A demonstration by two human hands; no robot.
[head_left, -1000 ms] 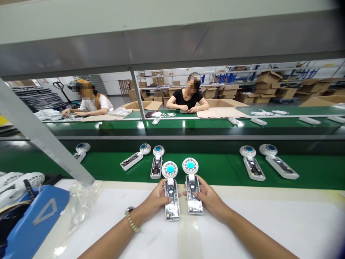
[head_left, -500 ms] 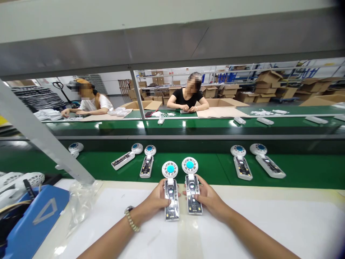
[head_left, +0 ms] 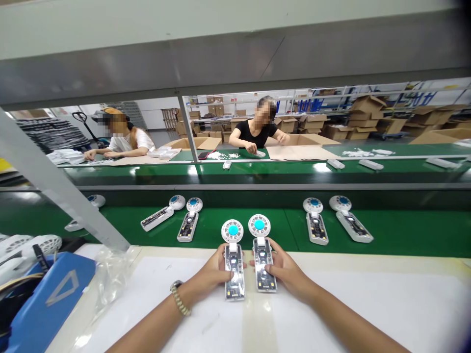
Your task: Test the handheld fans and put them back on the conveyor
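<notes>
Left hand (head_left: 214, 269): closed around the left fan unit (head_left: 234, 285), thumb on its clear-fronted body. Right hand (head_left: 286, 270): grasping the right fan unit (head_left: 265, 280) likewise. Both units stand side by side, apart, round heads uppermost, near the middle of the far edge of the white-covered surface (head_left: 390, 299); contact with it cannot be determined.

Beyond that edge, a green belt (head_left: 412, 233) bears four similar units (head_left: 316, 228) in plain view, two to each side. A slanting metal post (head_left: 62, 189) at the surface's far left corner partly hides further white parts (head_left: 74, 225). A blue bin (head_left: 61, 291) occupies the left edge, a crumpled clear bag (head_left: 110, 279) just beside it.
</notes>
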